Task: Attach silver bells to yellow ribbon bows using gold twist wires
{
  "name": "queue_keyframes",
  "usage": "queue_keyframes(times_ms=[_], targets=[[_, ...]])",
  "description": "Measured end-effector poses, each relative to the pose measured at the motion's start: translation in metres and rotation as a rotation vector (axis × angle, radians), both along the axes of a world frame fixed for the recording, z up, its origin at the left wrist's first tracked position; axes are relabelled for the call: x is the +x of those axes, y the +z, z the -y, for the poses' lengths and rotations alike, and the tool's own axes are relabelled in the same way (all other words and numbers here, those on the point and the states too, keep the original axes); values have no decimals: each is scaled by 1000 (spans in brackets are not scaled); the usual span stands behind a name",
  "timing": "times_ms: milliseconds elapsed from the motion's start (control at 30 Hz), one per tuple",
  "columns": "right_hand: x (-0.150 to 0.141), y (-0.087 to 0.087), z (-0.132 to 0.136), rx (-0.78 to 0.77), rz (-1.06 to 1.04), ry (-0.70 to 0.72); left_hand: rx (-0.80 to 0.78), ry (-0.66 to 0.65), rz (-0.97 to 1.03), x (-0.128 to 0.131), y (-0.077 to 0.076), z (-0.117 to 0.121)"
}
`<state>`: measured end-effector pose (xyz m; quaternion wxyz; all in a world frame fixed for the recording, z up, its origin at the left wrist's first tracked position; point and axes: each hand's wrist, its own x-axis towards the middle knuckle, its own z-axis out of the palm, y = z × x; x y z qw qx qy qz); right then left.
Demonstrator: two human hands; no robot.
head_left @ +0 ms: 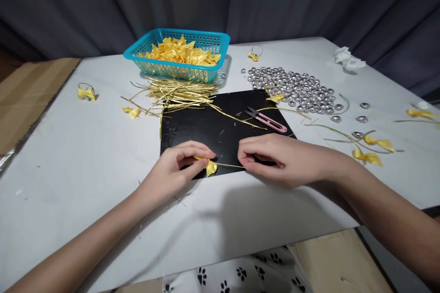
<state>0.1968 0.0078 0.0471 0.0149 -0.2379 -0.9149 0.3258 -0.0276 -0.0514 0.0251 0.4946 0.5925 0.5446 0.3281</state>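
Note:
Between the thumb and fingers of my left hand (185, 162) is a yellow ribbon bow (211, 168), its lower tail showing below the fingertips. A thin gold wire tie (228, 165) runs from the bow to my right hand (271, 158), whose fingertips pinch its other end. Both hands are over the front part of a black mat (199, 128). Pink thread snips (270, 120) lie on the mat beyond my right hand, blades pointing left. My left fingers cover part of the bow.
A blue basket (177, 67) of yellow bows stands at the back, with a bundle of gold ties (182, 91) before it. Silver beads (292, 87) are heaped at right. Loose bows with ties (367, 158) lie farther right; cardboard (30, 100) is at left.

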Motion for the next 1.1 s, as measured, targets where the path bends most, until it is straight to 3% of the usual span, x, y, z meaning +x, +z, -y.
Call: queue_keyframes(times_ms=[167,233,300,367,433,500,600,767,867,1000,1100], targets=[[3,7,0,-156,58,54,-76,101,42,4,0,1],[6,8,-3,-192,51,14,-87,157,64,6,-1,1],[12,6,-11,-96,14,-156,-67,192,83,6,-3,1],[20,2,-21,159,-3,-436,-31,199,108,6,-4,0],[28,-4,-31,419,95,-695,12,194,131,6,-4,0],[32,-11,-38,474,250,-795,46,190,139,6,-4,0],[33,-17,-41,407,324,-800,74,185,131,6,-3,0],[32,-22,-43,412,297,-776,87,165,107,7,-4,1],[32,-23,-44,338,248,-794,68,149,101,6,-4,2],[28,-15,-39,207,108,-908,49,140,111,6,-4,2],[21,-2,-26,205,-2,-880,96,123,73,6,-5,2]])
